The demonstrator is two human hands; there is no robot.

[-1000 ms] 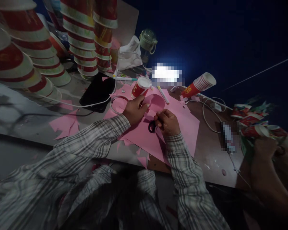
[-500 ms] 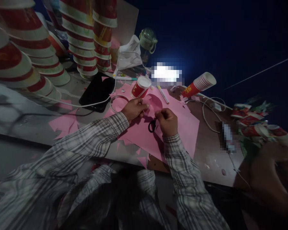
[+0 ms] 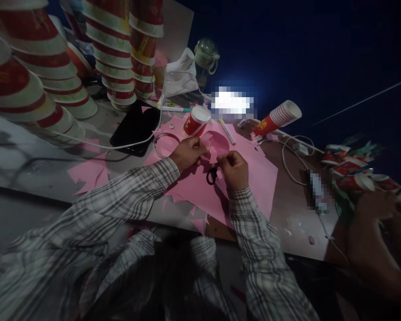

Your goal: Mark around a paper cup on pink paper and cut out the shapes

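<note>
My left hand (image 3: pixel 187 154) pinches the left side of a small rounded piece of pink paper (image 3: pixel 218 141). At its lower right edge the thumb and fingers of my right hand (image 3: pixel 234 168) are closed on the same piece. Under my hands lies a large pink paper sheet (image 3: pixel 259 178). Black scissors (image 3: pixel 211 176) rest on that sheet beside my right hand, with only a handle loop plainly visible. Just beyond my left hand an upside-down red and white paper cup (image 3: pixel 196 122) stands on the pink paper.
Tall stacks of paper cups (image 3: pixel 115 62) rise at the left. A black phone (image 3: pixel 135 129) lies before them, crossed by a white cable. A marker (image 3: pixel 227 132) and a tilted cup stack (image 3: pixel 279 118) are farther back. At right, another person's arm (image 3: pixel 374 240) shows.
The pink piece has tipped slightly and shows more of its rounded face. My right hand has shifted a little to the right. The other person's arm at the right has moved.
</note>
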